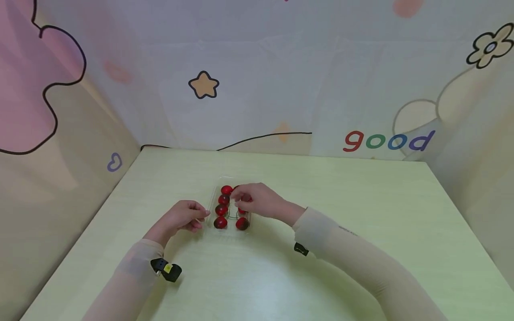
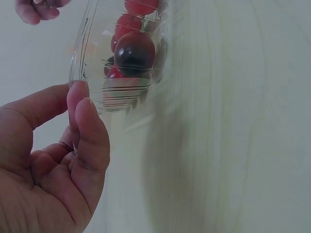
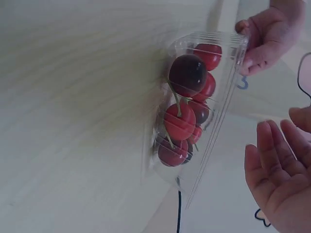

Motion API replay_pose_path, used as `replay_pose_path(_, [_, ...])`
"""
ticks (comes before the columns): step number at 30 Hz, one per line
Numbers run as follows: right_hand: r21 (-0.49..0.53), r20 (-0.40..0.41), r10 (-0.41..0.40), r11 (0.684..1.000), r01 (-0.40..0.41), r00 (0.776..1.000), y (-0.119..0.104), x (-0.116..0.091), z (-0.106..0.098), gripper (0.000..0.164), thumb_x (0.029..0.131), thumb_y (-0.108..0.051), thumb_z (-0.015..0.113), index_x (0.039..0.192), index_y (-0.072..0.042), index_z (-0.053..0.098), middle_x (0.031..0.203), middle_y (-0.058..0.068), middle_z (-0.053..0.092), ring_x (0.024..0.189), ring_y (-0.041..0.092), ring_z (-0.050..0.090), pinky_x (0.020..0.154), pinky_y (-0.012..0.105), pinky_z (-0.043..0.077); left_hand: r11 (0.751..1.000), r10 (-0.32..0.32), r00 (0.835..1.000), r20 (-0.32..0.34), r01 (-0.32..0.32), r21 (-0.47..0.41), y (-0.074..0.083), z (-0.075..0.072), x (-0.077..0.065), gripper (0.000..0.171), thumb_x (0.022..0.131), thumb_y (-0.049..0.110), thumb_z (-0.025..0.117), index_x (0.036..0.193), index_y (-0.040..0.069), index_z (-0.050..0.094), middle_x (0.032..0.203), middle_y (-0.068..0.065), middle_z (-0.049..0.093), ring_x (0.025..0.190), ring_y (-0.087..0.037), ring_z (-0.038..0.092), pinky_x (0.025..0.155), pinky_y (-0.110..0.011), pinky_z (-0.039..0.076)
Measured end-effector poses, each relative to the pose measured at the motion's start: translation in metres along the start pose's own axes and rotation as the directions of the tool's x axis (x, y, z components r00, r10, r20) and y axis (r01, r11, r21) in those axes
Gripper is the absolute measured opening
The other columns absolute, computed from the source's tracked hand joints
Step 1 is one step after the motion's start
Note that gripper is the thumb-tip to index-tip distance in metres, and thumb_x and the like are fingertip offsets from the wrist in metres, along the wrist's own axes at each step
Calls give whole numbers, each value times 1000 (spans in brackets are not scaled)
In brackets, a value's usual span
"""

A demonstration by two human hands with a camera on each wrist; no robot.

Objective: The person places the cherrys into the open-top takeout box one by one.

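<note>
A clear plastic box (image 1: 231,232) stands on the table, holding several dark red cherries (image 1: 220,223) with green stems. My left hand (image 1: 182,217) pinches the box's left rim between thumb and fingers; in the left wrist view the fingertips (image 2: 87,116) meet at the rim's corner, beside a red-and-black cherry (image 2: 135,54). Above the box's right side hovers my right hand (image 1: 261,200), its fingers loosely bent. The right wrist view shows nothing in those fingers (image 3: 268,150), apart from the rim. From the head view, this hand hides some of the right-hand cherries.
The pale wooden table (image 1: 341,191) extends around the box. Printed cloth (image 1: 257,89) hangs behind it and along both sides. Each sleeve carries a small black wrist camera, the left one (image 1: 166,269) with a yellow mark.
</note>
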State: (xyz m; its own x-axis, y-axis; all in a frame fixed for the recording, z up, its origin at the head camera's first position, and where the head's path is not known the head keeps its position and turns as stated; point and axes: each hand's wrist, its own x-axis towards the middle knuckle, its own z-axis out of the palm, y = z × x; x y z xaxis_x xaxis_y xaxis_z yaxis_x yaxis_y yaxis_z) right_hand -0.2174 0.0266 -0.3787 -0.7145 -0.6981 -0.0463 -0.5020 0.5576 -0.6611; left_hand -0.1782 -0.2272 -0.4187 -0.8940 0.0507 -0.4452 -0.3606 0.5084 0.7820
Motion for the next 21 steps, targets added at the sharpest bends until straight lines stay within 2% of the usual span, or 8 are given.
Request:
replay_pose_path(4, [83,-105,38,996,-29,994,9,-18,-7,30,102,-19,61,129,-7,66,121,9,72,103,21,66,84,28,56,1000,-6,1000,-13,6,-8,0,1,0,26,102,21,64,113,-2,63,89,-5,63,65,-12,60,63,-21,57])
replay_pose_path(9, [161,-177,107,984,-78,978,22,-38,-13,29,103,-21,60,128,-7,66,120,13,71,102,23,67,84,31,57,1000,-6,1000,-15,5,-15,0,3,-2,27,102,22,64,114,-2,63,89,-6,63,64,-12,59,63,-21,56])
replay_pose_path(15, [223,-210,138,971,-91,968,37,-56,-8,29,103,-18,60,127,-4,65,121,16,71,102,24,69,83,30,55,1000,-4,1000,-4,4,-18,1,3,-5,27,102,22,64,114,-2,62,90,-7,64,64,-12,59,63,-21,56])
replay_pose_path(21, [222,-213,176,967,-127,961,48,-73,-4,29,103,-20,59,125,-2,66,121,15,71,107,27,66,84,29,53,1000,2,1000,-6,-2,-19,1,4,-6,29,102,22,63,116,-3,62,90,-7,64,65,-13,59,63,-22,56])
